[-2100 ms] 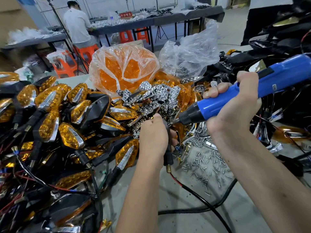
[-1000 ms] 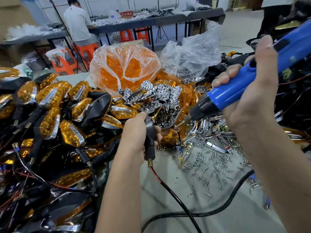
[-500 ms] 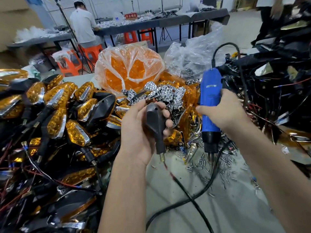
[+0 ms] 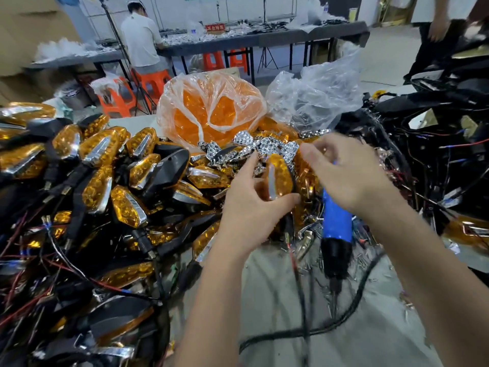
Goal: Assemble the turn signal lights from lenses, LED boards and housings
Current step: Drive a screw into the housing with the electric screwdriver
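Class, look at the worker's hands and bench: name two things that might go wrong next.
1. The blue screwdriver lies unheld on loose screws; it may roll.
2. The left hand grips the turn signal whose wire crosses the screwdriver's cable; moving it might snag.

Glossy amber plastic lenses [image 4: 277, 178] with bright chrome strips; matt black plastic housings [image 4: 169, 170]; a smooth blue plastic screwdriver [image 4: 337, 221] (black-nosed); crinkled clear plastic bag [image 4: 312, 99]; small shiny metal screws [image 4: 370, 260].
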Tool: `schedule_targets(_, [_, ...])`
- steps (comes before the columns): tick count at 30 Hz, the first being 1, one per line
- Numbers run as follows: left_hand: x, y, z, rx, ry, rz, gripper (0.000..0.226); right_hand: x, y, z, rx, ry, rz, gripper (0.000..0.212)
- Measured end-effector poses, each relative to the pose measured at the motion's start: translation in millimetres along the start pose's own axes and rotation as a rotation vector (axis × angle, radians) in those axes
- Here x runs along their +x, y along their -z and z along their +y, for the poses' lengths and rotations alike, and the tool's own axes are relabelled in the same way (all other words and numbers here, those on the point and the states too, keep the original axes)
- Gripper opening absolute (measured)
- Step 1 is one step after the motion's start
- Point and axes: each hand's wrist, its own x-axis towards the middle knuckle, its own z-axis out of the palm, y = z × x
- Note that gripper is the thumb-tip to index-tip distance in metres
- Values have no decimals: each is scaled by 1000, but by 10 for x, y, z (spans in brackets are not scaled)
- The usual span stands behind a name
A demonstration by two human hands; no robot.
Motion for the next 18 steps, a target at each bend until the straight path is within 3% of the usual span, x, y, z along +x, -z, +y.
schedule_targets(2, [-26, -54, 16, 70, -8, 39, 101, -83, -66, -106, 183, -1, -282, 60])
schedule_targets(4, [-44, -75, 59, 118, -21, 97, 87, -147, -151, -127, 352, 40, -365, 53])
schedule_targets(7, [-95, -55, 139, 90, 19, 146, 79, -123, -181, -110, 591, 36, -322, 29])
schedule_targets(9, [-176, -37, 208, 82, 113, 83, 74, -83, -178, -111, 734, -57, -257, 24])
schedule_targets(12, [-354, 121, 307, -133, 234, -78, 32, 35, -232, -255, 979, -218, -196, 21])
schedule_targets(14, [-451, 364, 392, -163, 161, 28, 12, 145, -292, -448, 1087, -284, -240, 17])
schedule_targets(18, [-631, 1104, 530, 174, 83, 311, 20, 226, -583, -1063, 1161, -281, -498, 19])
